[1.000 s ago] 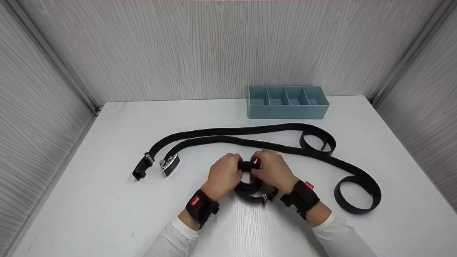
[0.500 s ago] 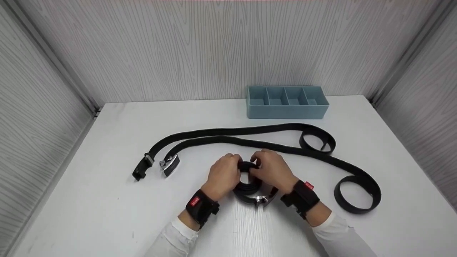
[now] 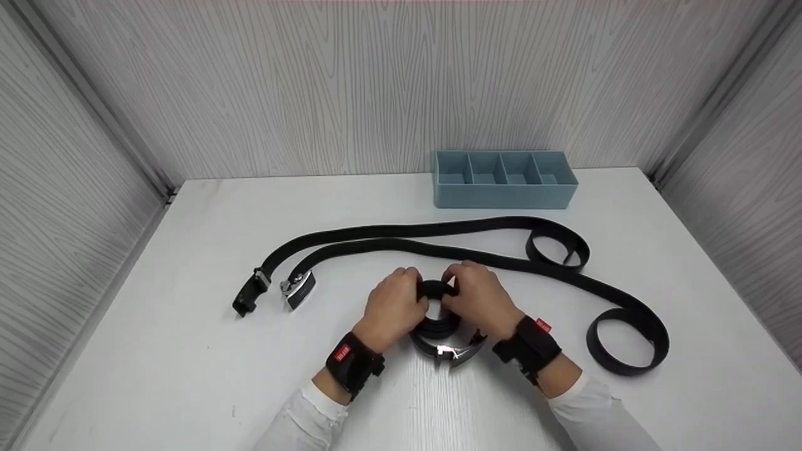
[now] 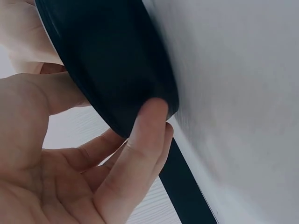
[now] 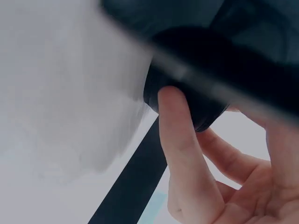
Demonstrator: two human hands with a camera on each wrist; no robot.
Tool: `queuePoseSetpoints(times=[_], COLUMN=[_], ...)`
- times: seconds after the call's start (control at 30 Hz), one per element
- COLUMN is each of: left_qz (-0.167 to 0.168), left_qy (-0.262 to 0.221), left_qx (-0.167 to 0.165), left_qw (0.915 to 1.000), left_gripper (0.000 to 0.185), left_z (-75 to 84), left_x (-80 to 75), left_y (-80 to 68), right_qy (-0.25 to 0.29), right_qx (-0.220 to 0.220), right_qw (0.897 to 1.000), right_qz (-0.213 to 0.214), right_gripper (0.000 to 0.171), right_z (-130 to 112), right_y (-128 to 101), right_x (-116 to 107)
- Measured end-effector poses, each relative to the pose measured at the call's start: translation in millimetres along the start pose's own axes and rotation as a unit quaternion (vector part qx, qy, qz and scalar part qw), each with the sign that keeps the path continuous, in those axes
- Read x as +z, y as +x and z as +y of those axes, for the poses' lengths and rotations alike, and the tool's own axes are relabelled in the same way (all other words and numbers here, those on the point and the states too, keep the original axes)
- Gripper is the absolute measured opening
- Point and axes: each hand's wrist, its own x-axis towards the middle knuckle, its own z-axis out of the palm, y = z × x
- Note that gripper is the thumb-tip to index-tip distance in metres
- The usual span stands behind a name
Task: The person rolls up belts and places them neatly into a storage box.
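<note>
Both hands are at a black belt wound into a tight coil on the white table. On the left side, the left hand grips the coil between thumb and fingers. From the right, the right hand pinches the coil's far rim. The belt's silver buckle hangs off the outer turn on the near side. In the left wrist view, fingers press the coil's outer face. In the right wrist view, one fingertip lies on the dark coil, and a blurred dark band crosses in front.
Two more black belts stretch across the table behind the hands. The farther belt and the nearer belt have buckles at the left and loosely curled ends at the right. A blue-grey divided box stands at the back, against the wall.
The buckle end has swung leftward round the near side of the coil. Both hands have stayed almost in place, with only slight finger shifts. The other belts and the box have not moved.
</note>
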Motion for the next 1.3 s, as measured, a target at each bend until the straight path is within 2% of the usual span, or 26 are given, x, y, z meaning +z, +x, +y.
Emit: queuePoseSetpoints(times=[0.27, 0.5, 0.63, 0.87, 0.97, 1.13, 1.3], left_qz=[0.014, 0.014, 0.01, -0.019, -0.023, -0.003, 0.027], left_qy=[0.008, 0.007, -0.001, 0.004, 0.001, -0.002, -0.015], left_qx=[0.025, 0.033, 0.019, -0.02, -0.024, -0.001, 0.023], left_qw=[0.9996, 0.9993, 0.9998, 0.9996, 0.9994, 1.0, 0.9993], left_gripper=[0.015, 0.015, 0.012, 0.034, 0.03, 0.018, 0.022], left_z=[1.2, 1.4, 1.1, 0.6, -1.1, -3.4, -3.9], left_x=[0.1, 0.6, 0.7, -1.1, -1.6, -2.8, -4.6], left_y=[-0.9, -1.1, -1.8, -1.4, -0.1, 2.1, 2.4], right_qy=[0.0, 0.0, 0.0, -0.011, -0.008, -0.005, 0.002], right_qx=[0.008, -0.014, -0.017, -0.007, -0.005, -0.012, -0.022], right_qw=[1.0, 1.0, 1.0, 1.0, 1.0, 0.999, 0.998], right_qz=[-0.003, 0.01, 0.008, 0.008, 0.014, 0.035, 0.055], right_gripper=[0.019, 0.016, 0.018, 0.022, 0.023, 0.025, 0.021], right_z=[-0.4, -0.4, -0.4, 0.3, 0.0, -1.6, -2.2], right_y=[0.0, 0.0, -0.3, 1.6, 1.8, 1.7, 2.8], right_x=[0.4, 1.3, 0.7, 2.5, 3.7, 4.1, 0.3])
